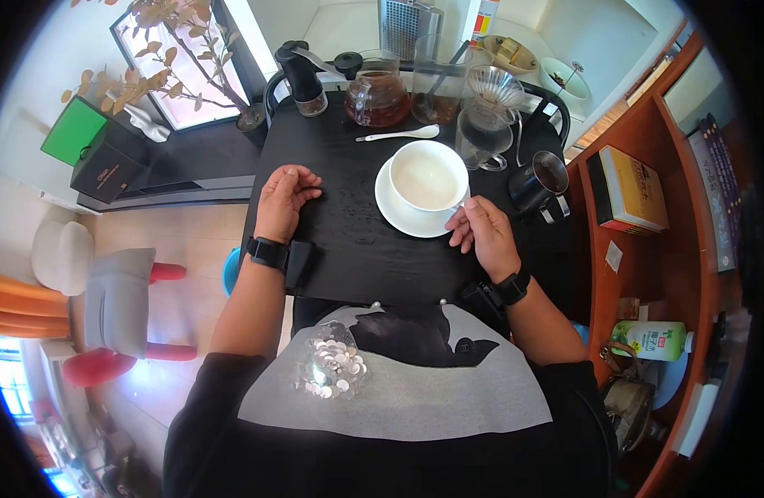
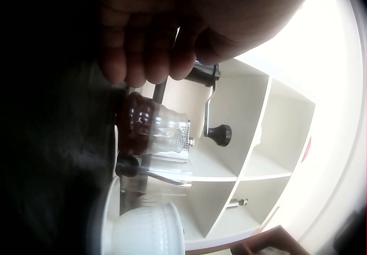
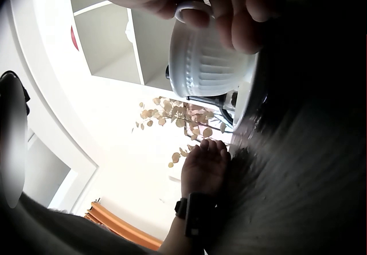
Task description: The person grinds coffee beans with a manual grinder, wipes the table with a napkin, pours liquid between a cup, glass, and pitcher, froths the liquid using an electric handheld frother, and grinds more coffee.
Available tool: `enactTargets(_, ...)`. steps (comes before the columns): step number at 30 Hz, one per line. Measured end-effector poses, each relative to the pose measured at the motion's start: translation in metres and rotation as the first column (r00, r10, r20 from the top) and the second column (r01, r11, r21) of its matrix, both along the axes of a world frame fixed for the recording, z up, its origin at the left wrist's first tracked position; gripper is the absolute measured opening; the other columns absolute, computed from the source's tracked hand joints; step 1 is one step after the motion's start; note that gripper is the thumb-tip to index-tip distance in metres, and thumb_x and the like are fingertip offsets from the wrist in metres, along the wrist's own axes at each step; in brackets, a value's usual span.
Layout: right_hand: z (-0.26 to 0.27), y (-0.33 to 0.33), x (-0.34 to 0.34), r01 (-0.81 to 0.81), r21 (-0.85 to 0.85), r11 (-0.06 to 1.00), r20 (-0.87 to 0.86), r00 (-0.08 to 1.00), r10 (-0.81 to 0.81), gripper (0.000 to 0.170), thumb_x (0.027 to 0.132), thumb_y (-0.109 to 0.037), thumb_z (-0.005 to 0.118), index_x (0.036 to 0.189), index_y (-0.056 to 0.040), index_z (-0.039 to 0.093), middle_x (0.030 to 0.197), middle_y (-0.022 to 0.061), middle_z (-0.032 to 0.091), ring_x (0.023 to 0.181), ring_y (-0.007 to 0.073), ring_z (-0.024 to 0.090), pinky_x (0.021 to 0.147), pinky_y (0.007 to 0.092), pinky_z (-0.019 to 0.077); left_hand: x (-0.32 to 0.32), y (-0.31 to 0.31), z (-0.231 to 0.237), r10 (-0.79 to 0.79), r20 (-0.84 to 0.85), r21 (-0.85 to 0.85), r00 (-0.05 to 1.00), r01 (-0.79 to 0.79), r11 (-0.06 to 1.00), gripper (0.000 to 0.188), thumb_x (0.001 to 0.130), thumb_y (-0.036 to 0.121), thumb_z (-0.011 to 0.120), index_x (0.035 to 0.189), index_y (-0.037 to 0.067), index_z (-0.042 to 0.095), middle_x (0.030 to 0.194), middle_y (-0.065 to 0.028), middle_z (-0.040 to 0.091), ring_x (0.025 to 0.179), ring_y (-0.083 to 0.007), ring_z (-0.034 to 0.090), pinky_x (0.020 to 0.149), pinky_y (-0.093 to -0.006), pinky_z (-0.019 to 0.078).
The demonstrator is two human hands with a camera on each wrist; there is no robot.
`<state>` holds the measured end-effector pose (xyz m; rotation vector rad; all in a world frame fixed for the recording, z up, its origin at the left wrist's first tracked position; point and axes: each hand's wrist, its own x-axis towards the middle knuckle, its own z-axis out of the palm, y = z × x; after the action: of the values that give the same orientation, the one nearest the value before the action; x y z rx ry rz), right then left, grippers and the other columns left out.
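A wide white cup (image 1: 428,176) with pale liquid or a pale inside stands on a white saucer (image 1: 407,222) on the black table. At its lower right side, the right hand (image 1: 487,235) pinches the cup's handle; in the right wrist view, fingers meet the ring handle (image 3: 192,6) of the cup (image 3: 209,66). To the left of the saucer, the left hand (image 1: 284,199) rests on the table with loosely curled fingers and holds nothing. In the left wrist view its fingers (image 2: 146,60) hang loose, the cup (image 2: 150,232) apart from them.
Behind the cup are a white spoon (image 1: 399,134), a glass teapot (image 1: 377,98) of brown liquid, a black grinder (image 1: 301,79), a tall glass vessel (image 1: 438,87) and a glass dripper (image 1: 493,89) on a server. A dark metal pitcher (image 1: 538,184) stands right of the cup.
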<state>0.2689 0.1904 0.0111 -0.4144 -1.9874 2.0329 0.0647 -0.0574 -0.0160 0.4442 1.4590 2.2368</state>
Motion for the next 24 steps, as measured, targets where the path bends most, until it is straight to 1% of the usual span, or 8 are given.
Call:
enactTargets(3,0.002,0.001,0.003,0.004,0.012,1.000,0.004,1.000,-0.004,0.030,0.093,-0.028,0.042,0.082,-0.0030,0.055,0.069,0.0033,0.058,0.053,0.0066,0.053,0.044,0.0178,0.0391,0.000,0.000,-0.001,0.014,0.000,-0.014,1.000,-0.014,1.000,0.019,0.092,0.020,0.044,0.091,0.004,0.054,0.086,-0.0076,0.058,0.085,-0.0196,0.058,0.074,-0.0319,0.0477)
enactTargets(6,0.010,0.003,0.004,0.012,0.050,0.999,0.041,0.999,-0.014,0.030,0.092,-0.026,0.046,0.082,-0.0015,0.059,0.065,0.0024,0.057,0.050,0.0056,0.050,0.044,0.0181,0.0376,0.001,0.000,0.001,0.011,-0.011,-0.009,1.000,-0.011,1.000,0.020,0.092,0.019,0.043,0.091,0.003,0.055,0.085,-0.0072,0.059,0.084,-0.0185,0.058,0.073,-0.0306,0.0485)
enactTargets(8,0.013,0.004,0.003,0.019,0.087,0.996,0.060,0.998,-0.025,0.028,0.089,-0.025,0.051,0.080,-0.0001,0.062,0.061,0.0018,0.055,0.048,0.0048,0.047,0.044,0.0185,0.0363,0.001,0.000,0.000,-0.001,-0.014,-0.001,1.000,0.001,1.000,0.020,0.092,0.018,0.043,0.091,0.003,0.055,0.085,-0.0074,0.059,0.084,-0.0186,0.058,0.073,-0.0304,0.0484)
enactTargets(11,0.013,0.005,0.003,0.042,0.080,0.996,0.055,0.997,-0.046,0.027,0.087,-0.024,0.056,0.080,0.0011,0.064,0.058,0.0016,0.053,0.047,0.0047,0.047,0.045,0.0191,0.0363,0.000,0.000,-0.001,-0.009,-0.027,-0.020,1.000,0.008,1.000,0.020,0.092,0.021,0.044,0.091,0.004,0.055,0.086,-0.0080,0.058,0.085,-0.0198,0.057,0.075,-0.0318,0.0475)
enactTargets(17,0.011,0.004,0.002,0.052,0.136,0.989,0.022,0.998,-0.055,0.028,0.087,-0.024,0.055,0.080,0.0016,0.063,0.061,0.0022,0.054,0.048,0.0054,0.048,0.046,0.0198,0.0374,0.000,-0.001,-0.001,-0.013,-0.030,-0.035,0.999,0.012,0.999,0.021,0.092,0.022,0.043,0.091,0.004,0.054,0.087,-0.0080,0.058,0.085,-0.0195,0.057,0.075,-0.0318,0.0474)
enactTargets(21,0.014,0.004,0.004,0.071,0.120,0.990,0.019,0.997,-0.074,0.028,0.088,-0.022,0.053,0.080,0.0025,0.063,0.062,0.0035,0.055,0.049,0.0064,0.048,0.046,0.0209,0.0382,0.000,-0.001,0.000,-0.014,-0.031,-0.035,0.999,0.013,0.999,0.021,0.092,0.022,0.043,0.091,0.004,0.054,0.087,-0.0081,0.058,0.085,-0.0193,0.057,0.076,-0.0317,0.0474)
enactTargets(23,0.014,0.004,0.003,0.071,0.227,0.971,0.012,0.997,-0.076,0.028,0.088,-0.022,0.052,0.079,0.0027,0.063,0.061,0.0044,0.055,0.048,0.0068,0.048,0.047,0.0216,0.0389,0.001,-0.001,0.001,-0.014,-0.029,-0.040,0.999,0.013,0.999,0.021,0.092,0.022,0.043,0.091,0.004,0.054,0.087,-0.0081,0.058,0.085,-0.0193,0.057,0.076,-0.0316,0.0475)
enactTargets(24,0.016,0.004,0.004,0.072,0.226,0.971,0.014,0.997,-0.077,0.028,0.088,-0.022,0.052,0.079,0.0027,0.063,0.061,0.0044,0.055,0.048,0.0068,0.048,0.047,0.0216,0.0389,0.001,0.000,0.002,-0.012,-0.034,-0.041,0.999,0.011,0.999,0.022,0.092,0.022,0.043,0.091,0.004,0.054,0.087,-0.0081,0.058,0.085,-0.0193,0.057,0.076,-0.0316,0.0475)
